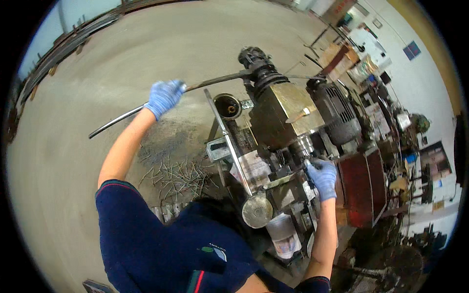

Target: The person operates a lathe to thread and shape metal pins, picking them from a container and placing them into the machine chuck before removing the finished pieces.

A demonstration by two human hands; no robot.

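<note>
My left hand (pixel 166 98), in a blue-and-white knit glove, is wrapped round a long metal bar (pixel 212 82) that runs from the left to the far end of a greasy machine (pixel 273 115). My right hand (pixel 322 179), gloved alike, is closed with its fingertips at the shiny spindle (pixel 303 145) on the machine's near side. What those fingers hold, if anything, is too small to make out. A brush-like tool with a pale handle (pixel 300 115) lies on the machine's flat top. Between my arms slants a second long lever (pixel 229 146).
A dark finned motor (pixel 337 112) sits right of the machine. Near me is a round metal disc (pixel 257 211), with a white bucket (pixel 284 237) below it. Curly metal shavings (pixel 178 180) litter the floor at left. A rusty red metal box (pixel 361 183) stands by my right hand.
</note>
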